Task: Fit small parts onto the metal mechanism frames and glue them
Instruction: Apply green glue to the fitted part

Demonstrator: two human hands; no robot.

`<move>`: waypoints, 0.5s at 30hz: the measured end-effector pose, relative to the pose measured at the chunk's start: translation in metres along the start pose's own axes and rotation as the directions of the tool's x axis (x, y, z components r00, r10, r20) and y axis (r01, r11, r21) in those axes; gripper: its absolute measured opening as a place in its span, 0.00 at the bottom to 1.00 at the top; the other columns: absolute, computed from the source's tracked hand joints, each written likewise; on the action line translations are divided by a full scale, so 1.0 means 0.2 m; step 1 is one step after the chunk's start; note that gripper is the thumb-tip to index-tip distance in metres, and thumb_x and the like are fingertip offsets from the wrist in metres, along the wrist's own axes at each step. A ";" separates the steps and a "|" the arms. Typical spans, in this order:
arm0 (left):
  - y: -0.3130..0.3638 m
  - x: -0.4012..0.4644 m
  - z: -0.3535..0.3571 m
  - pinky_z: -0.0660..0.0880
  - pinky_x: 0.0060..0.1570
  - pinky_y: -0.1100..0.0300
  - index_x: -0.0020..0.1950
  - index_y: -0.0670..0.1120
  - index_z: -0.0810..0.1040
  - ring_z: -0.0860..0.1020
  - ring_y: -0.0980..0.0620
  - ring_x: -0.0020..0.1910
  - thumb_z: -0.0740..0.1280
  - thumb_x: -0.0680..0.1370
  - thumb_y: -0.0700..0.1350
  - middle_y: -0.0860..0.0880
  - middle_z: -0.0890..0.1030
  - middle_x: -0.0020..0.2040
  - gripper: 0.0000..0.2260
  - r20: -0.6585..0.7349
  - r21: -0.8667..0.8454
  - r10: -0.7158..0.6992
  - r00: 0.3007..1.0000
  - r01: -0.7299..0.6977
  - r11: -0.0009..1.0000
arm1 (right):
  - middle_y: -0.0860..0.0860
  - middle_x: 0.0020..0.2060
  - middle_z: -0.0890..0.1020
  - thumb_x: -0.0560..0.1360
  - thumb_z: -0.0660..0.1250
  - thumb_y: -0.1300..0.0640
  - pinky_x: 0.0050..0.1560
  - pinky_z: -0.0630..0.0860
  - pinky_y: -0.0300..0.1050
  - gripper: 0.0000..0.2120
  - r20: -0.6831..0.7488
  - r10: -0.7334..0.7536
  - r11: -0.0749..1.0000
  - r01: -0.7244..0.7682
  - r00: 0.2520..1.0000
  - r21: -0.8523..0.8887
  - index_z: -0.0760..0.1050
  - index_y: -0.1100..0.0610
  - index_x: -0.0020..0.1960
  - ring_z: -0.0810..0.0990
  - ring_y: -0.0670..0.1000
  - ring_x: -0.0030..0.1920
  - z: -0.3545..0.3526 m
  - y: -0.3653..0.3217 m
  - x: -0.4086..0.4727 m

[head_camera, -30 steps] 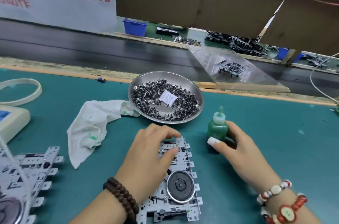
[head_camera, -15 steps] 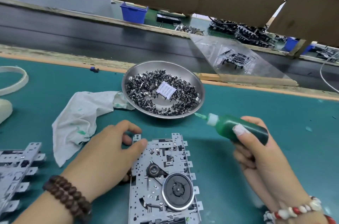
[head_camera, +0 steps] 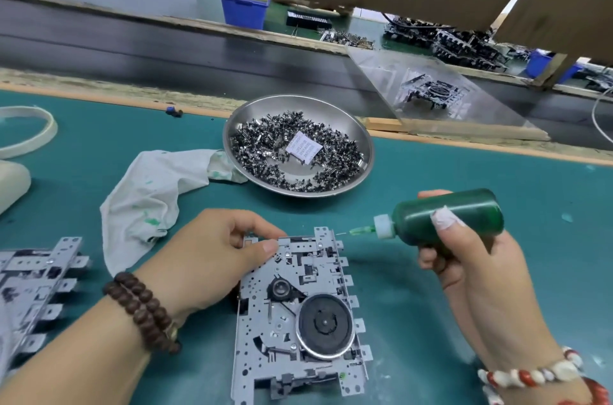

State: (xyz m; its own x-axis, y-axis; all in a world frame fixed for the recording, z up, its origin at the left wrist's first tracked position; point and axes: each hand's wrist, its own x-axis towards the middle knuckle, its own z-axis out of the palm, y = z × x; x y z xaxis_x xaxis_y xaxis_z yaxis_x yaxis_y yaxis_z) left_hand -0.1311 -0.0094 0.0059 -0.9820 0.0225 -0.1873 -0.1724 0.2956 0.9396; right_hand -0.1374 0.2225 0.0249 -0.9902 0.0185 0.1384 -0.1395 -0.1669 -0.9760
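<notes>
The flat, perforated grey metal mechanism frame [head_camera: 298,315] lies on the teal counter [head_camera: 464,179], its far left corner pinched under the curled fingers [head_camera: 262,247] of the left hand [head_camera: 212,258]. It is judged stiff and sharp-edged, best steadied by its rim. The soft green plastic glue bottle [head_camera: 444,217] is gripped in the right hand [head_camera: 464,258], its nozzle just beside the far edge.
</notes>
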 end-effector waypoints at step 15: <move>-0.02 0.02 -0.01 0.56 0.18 0.72 0.38 0.55 0.83 0.62 0.50 0.27 0.69 0.73 0.44 0.28 0.78 0.43 0.06 0.014 -0.100 -0.057 0.998 0.058 0.993 | 0.49 0.33 0.84 0.59 0.75 0.40 0.28 0.73 0.33 0.16 0.035 -0.132 0.968 0.137 0.991 -0.211 0.81 0.50 0.40 0.75 0.45 0.26 0.02 -0.01 -0.02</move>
State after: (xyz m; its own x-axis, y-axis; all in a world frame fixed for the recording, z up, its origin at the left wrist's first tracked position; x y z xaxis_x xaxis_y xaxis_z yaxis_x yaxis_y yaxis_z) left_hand -0.1336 -0.0122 0.0015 -0.9695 0.0188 -0.2443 -0.2358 0.1989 0.9512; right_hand -0.1323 0.2191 0.0268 -0.9622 0.0064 0.2721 -0.2715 0.0492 -0.9612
